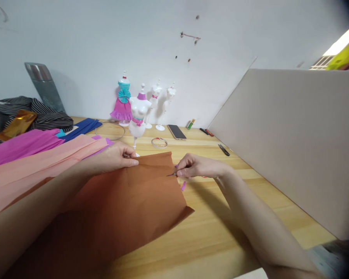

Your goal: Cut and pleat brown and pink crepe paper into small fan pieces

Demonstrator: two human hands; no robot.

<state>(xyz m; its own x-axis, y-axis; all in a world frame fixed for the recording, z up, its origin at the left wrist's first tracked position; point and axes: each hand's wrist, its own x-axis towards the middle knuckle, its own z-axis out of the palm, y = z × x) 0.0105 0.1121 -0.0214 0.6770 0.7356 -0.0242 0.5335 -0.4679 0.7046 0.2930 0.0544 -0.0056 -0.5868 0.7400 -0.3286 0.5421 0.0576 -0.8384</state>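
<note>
A large brown sheet (151, 201), which looks like crepe paper, stretches across the lower left and middle of the table. Its upper edge is pinched by my left hand (116, 157), thumb on top. At the sheet's right end, my right hand (194, 166) is closed on small scissors (171, 174), whose dark blades lie at the edge of the brown sheet. My fingers hide most of their handles. Small purple scraps (183, 186) lie beside that edge. Just behind my left hand stands a white mini dress form (139, 110) with pink and teal bands.
Pink (46, 159) and magenta sheets (31, 145) are piled at left near striped cloth (49, 114) and a bottle (45, 85). Behind are a dressed form (123, 100), bare forms (165, 102), a phone (177, 132) and a ring (159, 142). A cutter (223, 150) lies by the white panel (291, 139).
</note>
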